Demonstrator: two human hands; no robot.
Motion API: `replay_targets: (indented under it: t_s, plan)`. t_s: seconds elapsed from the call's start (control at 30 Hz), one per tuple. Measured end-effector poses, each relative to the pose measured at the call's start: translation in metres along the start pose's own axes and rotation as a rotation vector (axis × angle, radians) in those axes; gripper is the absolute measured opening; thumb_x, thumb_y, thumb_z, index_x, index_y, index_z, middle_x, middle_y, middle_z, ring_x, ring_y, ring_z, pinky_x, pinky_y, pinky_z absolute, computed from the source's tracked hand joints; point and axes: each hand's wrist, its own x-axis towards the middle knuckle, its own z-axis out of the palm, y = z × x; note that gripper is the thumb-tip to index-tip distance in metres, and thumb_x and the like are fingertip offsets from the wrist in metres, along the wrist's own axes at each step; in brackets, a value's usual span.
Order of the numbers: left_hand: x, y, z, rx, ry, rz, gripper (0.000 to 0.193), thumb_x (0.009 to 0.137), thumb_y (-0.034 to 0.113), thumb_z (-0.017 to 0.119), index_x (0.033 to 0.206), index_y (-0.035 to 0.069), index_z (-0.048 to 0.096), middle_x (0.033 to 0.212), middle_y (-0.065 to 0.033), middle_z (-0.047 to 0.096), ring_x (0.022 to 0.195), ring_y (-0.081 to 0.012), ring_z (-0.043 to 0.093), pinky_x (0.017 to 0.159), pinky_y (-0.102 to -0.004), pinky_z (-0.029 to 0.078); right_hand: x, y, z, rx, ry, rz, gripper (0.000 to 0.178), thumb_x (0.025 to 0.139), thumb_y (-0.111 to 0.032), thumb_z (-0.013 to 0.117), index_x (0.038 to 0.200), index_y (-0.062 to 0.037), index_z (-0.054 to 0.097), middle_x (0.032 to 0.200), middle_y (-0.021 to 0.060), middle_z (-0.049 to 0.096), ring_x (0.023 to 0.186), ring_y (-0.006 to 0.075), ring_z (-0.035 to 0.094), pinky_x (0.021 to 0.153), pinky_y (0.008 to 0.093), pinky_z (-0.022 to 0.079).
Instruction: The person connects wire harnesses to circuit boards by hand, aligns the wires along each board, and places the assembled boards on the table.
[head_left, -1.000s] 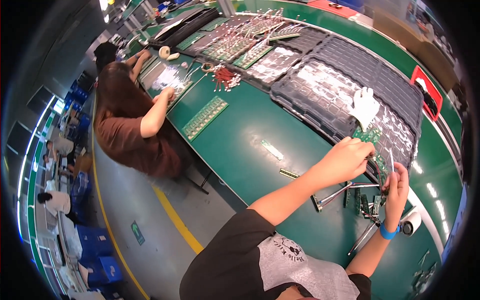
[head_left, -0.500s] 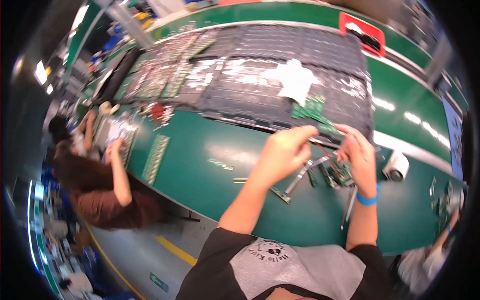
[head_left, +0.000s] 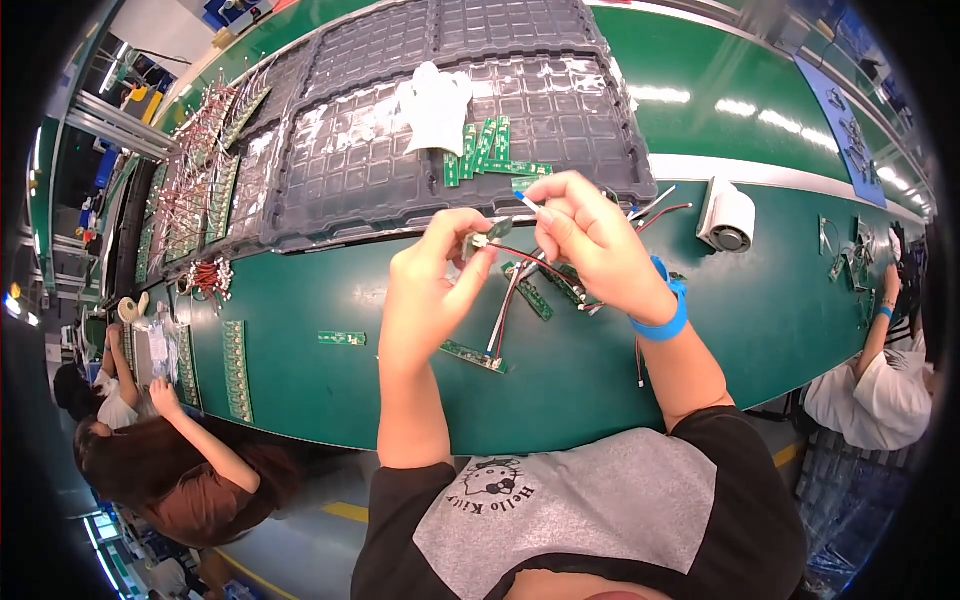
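Between the thumb and fingers of my left hand point(head_left: 425, 290) is a small green circuit board point(head_left: 498, 230), partly hidden by the fingers. A red-and-black wire point(head_left: 530, 258) runs from its white connector toward the right. My right hand point(head_left: 598, 245), with a blue band at the wrist, pinches a white flat ribbon cable point(head_left: 527, 201) with a blue tip. Whether that cable joins the board in my left hand cannot be made out. Below the hands, several narrow circuit boards point(head_left: 533, 298) with wires and ribbon cables lie on the green table point(head_left: 330, 385).
Black moulded trays point(head_left: 350, 150) fill the far side, bearing a white glove point(head_left: 437, 110) and loose green boards point(head_left: 487, 150). A white fan unit point(head_left: 728, 218) stands at the right. Wired boards point(head_left: 205, 190) crowd the left trays. Co-workers sit at both sides.
The view has swung, so the trays and fan unit sit farther left. My hands, close together before, are now lower and farther apart, with the board and ribbon cable plainly visible in them.
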Motion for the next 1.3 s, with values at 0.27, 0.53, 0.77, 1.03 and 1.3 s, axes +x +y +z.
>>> replay_targets:
  t_s: [0.27, 0.53, 0.77, 1.03, 1.3]
  plan:
    - [-0.001, 0.002, -0.005, -0.735, -0.109, -0.137, 0.020, 0.084, -0.004, 0.050, 0.102, -0.002, 0.041, 0.088, -0.0156, 0.058, 0.079, -0.0217, 0.063, 0.069, -0.0288, 0.053, -0.006, -0.025, -0.002, 0.006, -0.078, 0.105, 0.012, 0.083, -0.011, 0.056, 0.080, 0.0005, 0.058, 0.070, -0.0002, 0.051, 0.059, 0.0057, 0.045, 0.052, 0.0190, 0.036]
    - [0.005, -0.012, 0.004, -1.004, -0.227, -0.137, 0.020, 0.085, 0.001, 0.051, 0.101, -0.001, 0.038, 0.085, -0.0194, 0.060, 0.078, -0.0285, 0.064, 0.069, -0.0354, 0.054, -0.010, -0.027, 0.000, -0.058, -0.041, -0.069, 0.013, 0.080, -0.010, 0.059, 0.079, 0.0025, 0.059, 0.075, 0.0024, 0.055, 0.062, 0.0046, 0.047, 0.050, 0.0192, 0.036]
    - [0.005, -0.012, 0.003, -1.121, -0.334, -0.199, 0.021, 0.085, 0.000, 0.047, 0.103, -0.001, 0.037, 0.088, -0.0236, 0.059, 0.078, -0.0330, 0.063, 0.069, -0.0383, 0.054, -0.010, -0.022, 0.000, -0.047, -0.026, 0.036, 0.013, 0.081, -0.010, 0.057, 0.077, 0.0022, 0.059, 0.064, 0.0003, 0.056, 0.057, 0.0023, 0.048, 0.047, 0.0183, 0.036]
    - [0.006, -0.013, 0.000, -1.133, -0.375, -0.180, 0.016, 0.088, 0.005, 0.042, 0.102, -0.002, 0.037, 0.089, -0.0262, 0.059, 0.080, -0.0351, 0.063, 0.070, -0.0394, 0.054, -0.010, -0.022, 0.000, -0.016, -0.045, 0.028, 0.013, 0.082, -0.010, 0.058, 0.075, 0.0017, 0.057, 0.063, -0.0006, 0.056, 0.055, 0.0018, 0.046, 0.046, 0.0180, 0.036]
    - [0.006, -0.013, 0.000, -1.152, -0.360, -0.190, 0.015, 0.088, 0.004, 0.041, 0.101, -0.003, 0.038, 0.089, -0.0270, 0.059, 0.080, -0.0350, 0.063, 0.070, -0.0386, 0.054, -0.009, -0.023, -0.003, 0.003, -0.088, 0.105, 0.013, 0.082, -0.011, 0.058, 0.076, 0.0008, 0.057, 0.063, -0.0018, 0.056, 0.054, 0.0002, 0.045, 0.044, 0.0171, 0.033]
